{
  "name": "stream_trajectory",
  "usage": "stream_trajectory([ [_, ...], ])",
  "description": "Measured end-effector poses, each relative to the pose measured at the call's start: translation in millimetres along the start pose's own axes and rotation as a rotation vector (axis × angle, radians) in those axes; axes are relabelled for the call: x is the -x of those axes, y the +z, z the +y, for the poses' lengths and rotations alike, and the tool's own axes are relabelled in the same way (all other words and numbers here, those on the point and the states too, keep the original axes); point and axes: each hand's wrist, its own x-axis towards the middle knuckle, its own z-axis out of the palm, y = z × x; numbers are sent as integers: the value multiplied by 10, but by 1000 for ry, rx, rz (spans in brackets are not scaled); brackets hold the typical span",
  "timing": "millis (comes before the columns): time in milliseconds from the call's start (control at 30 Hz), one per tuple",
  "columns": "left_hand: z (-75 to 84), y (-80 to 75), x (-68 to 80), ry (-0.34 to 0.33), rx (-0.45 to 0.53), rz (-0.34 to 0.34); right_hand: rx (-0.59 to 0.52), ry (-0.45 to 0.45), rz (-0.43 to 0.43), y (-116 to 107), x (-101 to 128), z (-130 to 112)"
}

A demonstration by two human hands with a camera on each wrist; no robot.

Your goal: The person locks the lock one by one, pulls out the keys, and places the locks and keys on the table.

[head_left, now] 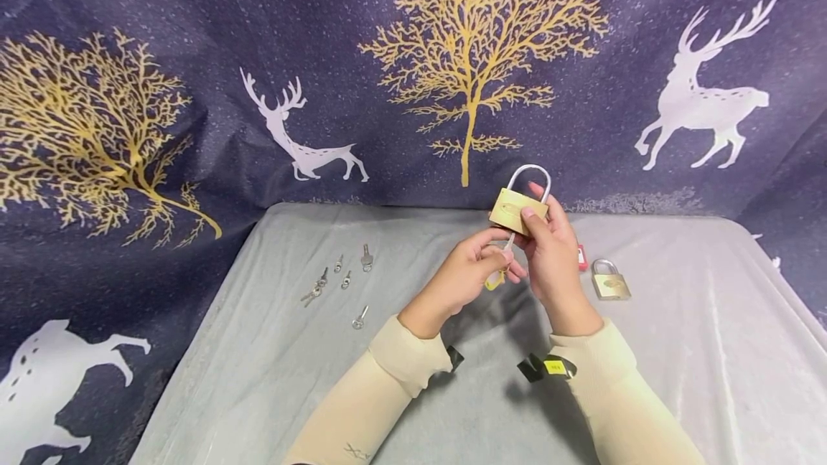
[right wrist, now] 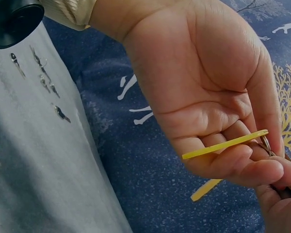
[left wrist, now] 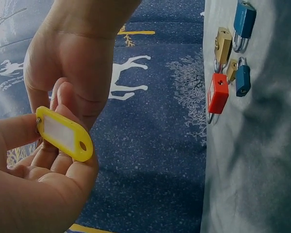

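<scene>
My right hand (head_left: 549, 250) grips a brass padlock (head_left: 517, 210) with a silver shackle and holds it up above the grey cloth-covered table (head_left: 258, 364). Just below the padlock, my left hand (head_left: 474, 264) pinches a small key (head_left: 510, 242) whose tip is at the padlock's underside. A yellow key tag (head_left: 496, 280) hangs from the key and lies against my left fingers. In the left wrist view the yellow tag (left wrist: 65, 133) sits between my left thumb and fingers, under my right hand (left wrist: 72, 58). The right wrist view shows the tag (right wrist: 223, 144) edge-on across my left palm (right wrist: 203, 92).
Several loose keys (head_left: 342, 278) lie on the cloth left of my hands. A second brass padlock (head_left: 610, 280) and a partly hidden red padlock (head_left: 582, 257) sit to the right. Blue (left wrist: 243, 22), brass (left wrist: 223, 46) and red (left wrist: 217, 94) padlocks lie near the table's far edge.
</scene>
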Motion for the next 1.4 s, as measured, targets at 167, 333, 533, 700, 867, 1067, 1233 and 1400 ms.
stream_trajectory([
  [167,-2,-5,5,0,-10,11,-11,4,-10,9,-1,-10],
  [333,23,-15,24,2,-20,13,-12,11,-4,15,-2,-12],
  [533,41,-32,37,23,-3,18,-3,17,0,21,-3,-5],
  [700,105,-63,81,19,10,11,23,46,20,22,-7,-5],
  [867,176,-100,121,35,1,52,29,64,23,20,-3,-15],
  [1067,223,-183,116,67,13,136,4,61,8,18,-6,-15],
  [1233,244,-282,143,70,14,181,-7,75,-8,-13,-11,11],
  [1400,228,-411,203,72,6,225,15,106,-28,-75,9,26],
])
